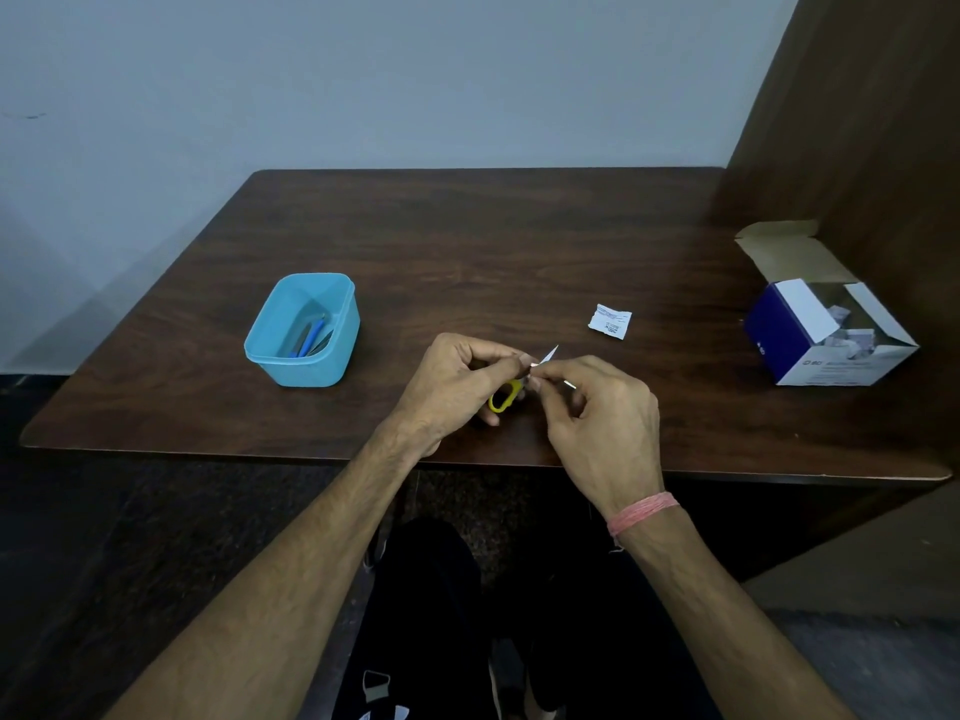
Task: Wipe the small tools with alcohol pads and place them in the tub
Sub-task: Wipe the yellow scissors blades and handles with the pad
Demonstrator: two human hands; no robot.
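Left hand (457,379) gripped the yellow-handled tool (505,394), right hand (597,402) pinched the pad (548,354) on it; tub (304,328) lay far-left, nearer the left hand.

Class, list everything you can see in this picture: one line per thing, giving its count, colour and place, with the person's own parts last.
tub: one, light blue, left part of the table.
tools in the tub: several, blue and dark; exact count unclear.
yellow-handled tool: one, held between the hands near the table's front edge.
alcohol pad: one, white, pinched at the fingertips against the tool.
sachet: one, white, lying on the table right of centre.
box: one, blue and white, open, right end of the table.
table: one, dark brown wood.
wristband: one, pink, right wrist.
left hand: grips the tool.
right hand: pinches the pad.
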